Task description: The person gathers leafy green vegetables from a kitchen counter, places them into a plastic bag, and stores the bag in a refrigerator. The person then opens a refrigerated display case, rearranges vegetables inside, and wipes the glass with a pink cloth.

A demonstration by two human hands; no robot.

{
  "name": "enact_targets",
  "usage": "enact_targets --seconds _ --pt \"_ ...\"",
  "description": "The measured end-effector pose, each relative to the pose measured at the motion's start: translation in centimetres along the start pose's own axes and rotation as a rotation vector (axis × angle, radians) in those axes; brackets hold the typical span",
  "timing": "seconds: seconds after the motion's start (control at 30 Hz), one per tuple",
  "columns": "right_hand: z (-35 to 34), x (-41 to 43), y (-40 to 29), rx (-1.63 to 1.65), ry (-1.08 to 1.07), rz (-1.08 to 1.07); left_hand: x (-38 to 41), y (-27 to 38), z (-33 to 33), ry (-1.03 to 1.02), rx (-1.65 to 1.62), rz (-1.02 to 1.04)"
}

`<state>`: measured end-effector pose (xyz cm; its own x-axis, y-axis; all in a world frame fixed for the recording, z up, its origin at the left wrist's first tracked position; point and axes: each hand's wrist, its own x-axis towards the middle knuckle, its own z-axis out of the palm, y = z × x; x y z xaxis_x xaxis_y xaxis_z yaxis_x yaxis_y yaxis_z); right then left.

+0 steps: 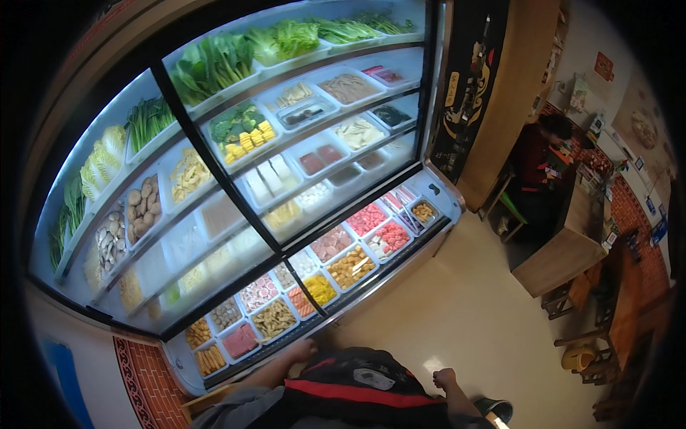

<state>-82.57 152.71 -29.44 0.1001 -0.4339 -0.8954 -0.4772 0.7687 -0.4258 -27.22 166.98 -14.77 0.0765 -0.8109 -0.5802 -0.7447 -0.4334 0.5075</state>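
My left hand point(303, 351) is beside my apron, close to the front edge of a glass-fronted refrigerated display case point(345, 312). Its fingers are blurred and partly hidden. On the other side of the apron point(370, 370), my right hand point(444, 378) is curled into a fist above the floor, with nothing visible in it. The case's lower row holds white trays, among them pink sliced meat point(240, 340), brown strips point(274, 319), yellow pieces point(320, 289) and fried-looking cubes point(351, 266). Leafy greens point(214, 64), broccoli point(236, 123) and cut corn point(249, 140) stand on shelves behind the glass.
At the right, a person point(536, 155) sits by a wooden counter point(560, 252). Wooden benches point(576, 292) and a yellow bucket point(579, 357) line that side. A dark bin point(493, 408) stands near my right arm. Pale floor point(461, 305) lies between case and counter.
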Motion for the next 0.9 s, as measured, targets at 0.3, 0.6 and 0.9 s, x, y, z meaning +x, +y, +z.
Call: enact_targets --seconds 0.3,0.6,0.9 --pt "-1.7 -0.8 -5.1 -0.079 0.321 -0.299 9.5 5.5 -4.6 0.087 -0.021 -0.165" --pt "-11.1 -1.3 -14.7 -0.251 0.274 -0.510 22.4 9.0 2.6 -0.405 0.228 -0.318" --pt "-28.8 4.0 -23.1 -0.267 -0.269 -0.214 51.4 35.4 -8.4 0.145 -0.205 0.057"
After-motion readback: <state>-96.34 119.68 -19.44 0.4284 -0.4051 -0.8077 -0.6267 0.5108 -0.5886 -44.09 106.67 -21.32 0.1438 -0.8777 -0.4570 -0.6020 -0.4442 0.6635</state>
